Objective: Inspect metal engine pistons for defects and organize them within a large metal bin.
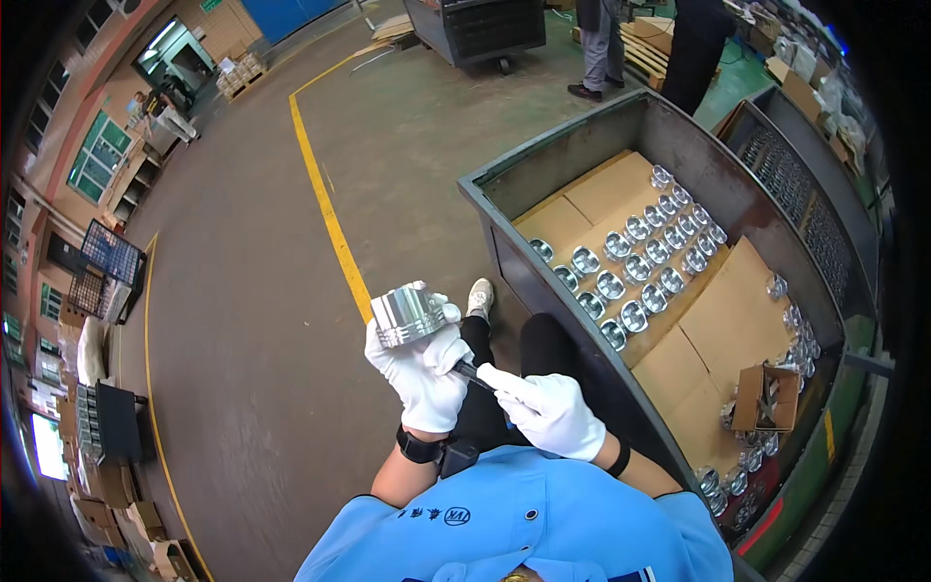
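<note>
A shiny metal piston with ring grooves rests in my left hand, whose white-gloved fingers wrap round its lower side. My right hand, also gloved in white, is closed round a slim dark-handled tool. The tool's front end reaches to my left glove, just below the piston. Its tip is hidden by the fingers, so its kind does not show.
To my right stands a deep grey metal bin holding rows of pistons on cardboard sheets. A small open carton sits inside it. A yellow floor line runs ahead. Two people stand beyond the bin; a wheeled cart is farther off.
</note>
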{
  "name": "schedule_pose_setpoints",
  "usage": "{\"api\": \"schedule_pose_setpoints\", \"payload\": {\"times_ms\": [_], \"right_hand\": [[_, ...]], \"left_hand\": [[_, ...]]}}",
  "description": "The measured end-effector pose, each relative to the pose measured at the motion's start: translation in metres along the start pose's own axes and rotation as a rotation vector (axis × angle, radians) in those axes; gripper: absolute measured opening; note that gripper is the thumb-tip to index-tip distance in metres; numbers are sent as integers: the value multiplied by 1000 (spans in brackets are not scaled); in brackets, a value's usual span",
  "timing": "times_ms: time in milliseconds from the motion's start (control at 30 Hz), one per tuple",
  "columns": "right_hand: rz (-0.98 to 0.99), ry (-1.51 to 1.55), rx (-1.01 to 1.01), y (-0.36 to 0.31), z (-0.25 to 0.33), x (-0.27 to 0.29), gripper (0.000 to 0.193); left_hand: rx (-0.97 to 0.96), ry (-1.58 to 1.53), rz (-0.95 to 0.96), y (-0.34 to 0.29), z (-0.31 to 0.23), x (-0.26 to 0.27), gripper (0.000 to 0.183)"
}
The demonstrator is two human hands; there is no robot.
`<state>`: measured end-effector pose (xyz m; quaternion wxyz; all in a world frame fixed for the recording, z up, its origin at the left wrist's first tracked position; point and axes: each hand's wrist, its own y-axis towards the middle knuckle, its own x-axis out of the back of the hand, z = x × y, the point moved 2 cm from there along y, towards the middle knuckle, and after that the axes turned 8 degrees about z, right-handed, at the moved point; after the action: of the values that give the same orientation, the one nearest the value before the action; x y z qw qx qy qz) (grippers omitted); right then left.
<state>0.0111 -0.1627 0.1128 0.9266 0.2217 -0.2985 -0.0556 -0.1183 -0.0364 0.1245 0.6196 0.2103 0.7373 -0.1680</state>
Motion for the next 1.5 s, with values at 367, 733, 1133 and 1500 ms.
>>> {"api": "schedule_pose_setpoints", "payload": {"times_ms": [367,733,1133,1500], "right_hand": [[4,849,-725,-53,-20,74,35],[-588,-1120,-1371,-339,-100,241,38],[-391,-221,-761,-161,-15,201,89],[-782,-404,-552,-165,-25,136,59]], "left_hand": [[277,243,107,17,50,3,81],[496,444,125,26,99,-10,80],[746,850,218,24,163,21,60],[1077,935,281,-21,251,-5,72]]}}
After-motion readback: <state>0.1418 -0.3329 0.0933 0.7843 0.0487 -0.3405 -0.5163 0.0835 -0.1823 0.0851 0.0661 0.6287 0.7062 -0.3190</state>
